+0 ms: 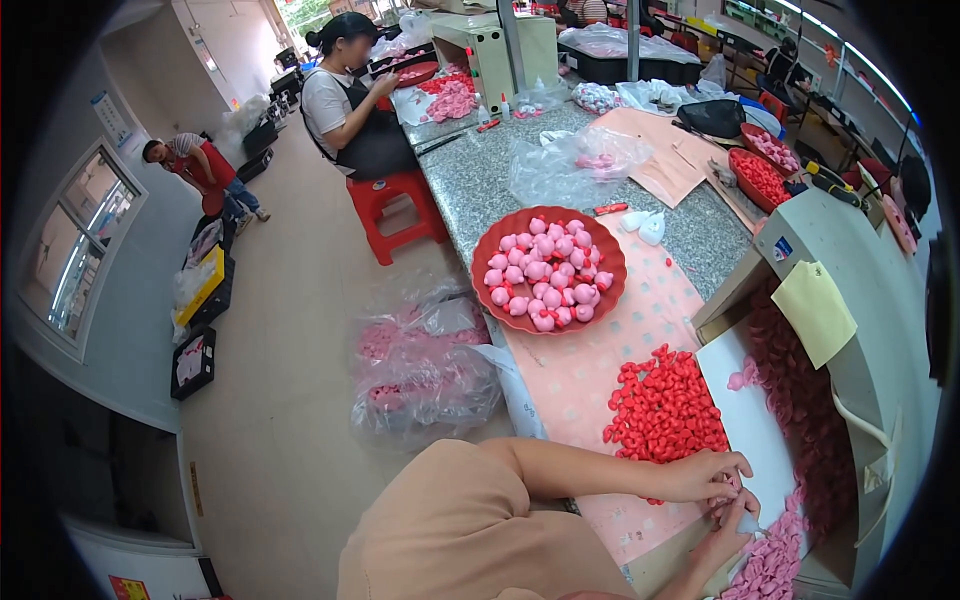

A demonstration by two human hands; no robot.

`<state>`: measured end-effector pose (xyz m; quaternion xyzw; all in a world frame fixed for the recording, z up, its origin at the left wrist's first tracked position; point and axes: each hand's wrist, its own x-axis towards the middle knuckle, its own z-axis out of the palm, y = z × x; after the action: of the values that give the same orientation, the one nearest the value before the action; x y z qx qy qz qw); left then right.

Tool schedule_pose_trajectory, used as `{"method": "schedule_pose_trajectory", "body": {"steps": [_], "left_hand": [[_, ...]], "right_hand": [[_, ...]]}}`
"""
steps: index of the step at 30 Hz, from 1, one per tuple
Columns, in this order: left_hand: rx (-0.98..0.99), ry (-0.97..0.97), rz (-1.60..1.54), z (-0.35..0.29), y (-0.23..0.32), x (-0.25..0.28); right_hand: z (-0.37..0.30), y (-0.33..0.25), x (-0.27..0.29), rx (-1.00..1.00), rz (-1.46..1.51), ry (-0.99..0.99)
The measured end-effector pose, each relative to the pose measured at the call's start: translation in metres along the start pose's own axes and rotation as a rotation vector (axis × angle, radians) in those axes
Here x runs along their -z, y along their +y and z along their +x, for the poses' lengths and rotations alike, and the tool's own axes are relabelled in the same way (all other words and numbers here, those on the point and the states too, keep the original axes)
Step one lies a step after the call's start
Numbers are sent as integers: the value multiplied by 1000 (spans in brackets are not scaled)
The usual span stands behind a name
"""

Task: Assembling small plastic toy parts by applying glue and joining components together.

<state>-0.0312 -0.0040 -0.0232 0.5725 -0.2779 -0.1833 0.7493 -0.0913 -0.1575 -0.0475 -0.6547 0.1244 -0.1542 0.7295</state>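
Note:
My left hand (700,474) reaches in over the table at the lower right, its fingers pinching a small pink piece (733,483) that they mostly hide. Close below it, almost touching, my right hand (722,538) is closed around a small whitish bottle (748,523) with a pointed tip. Beside the right hand lies a heap of soft pink pieces (768,560). Just beyond my left wrist spreads a pile of small red pieces (665,408). Farther back, a red scalloped bowl (487,308) holds several round pink figures with red parts.
A grey-green machine housing (875,330) stands close at the right, dark red pieces inside. Clear plastic bags (425,385) of pink parts sit left of the table. One co-worker (355,110) sits at the far left table edge; another person (205,170) stands by the wall.

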Motion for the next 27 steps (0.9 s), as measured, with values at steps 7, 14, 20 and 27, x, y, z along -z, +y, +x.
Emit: {"method": "schedule_pose_trajectory", "body": {"steps": [7, 14, 20, 27], "left_hand": [[-16, 72, -73, 5, -12, 1], [-239, 21, 217, 0, -19, 0], [-255, 7, 242, 1, -15, -6], [-295, -14, 309, -7, -8, 2]], "right_hand": [[-8, -14, -14, 63, -114, -10], [-4, 0, -8, 4, -168, -73], [-1, 6, 3, -9, -183, -25], [7, 5, 6, -189, 121, -96]]}}
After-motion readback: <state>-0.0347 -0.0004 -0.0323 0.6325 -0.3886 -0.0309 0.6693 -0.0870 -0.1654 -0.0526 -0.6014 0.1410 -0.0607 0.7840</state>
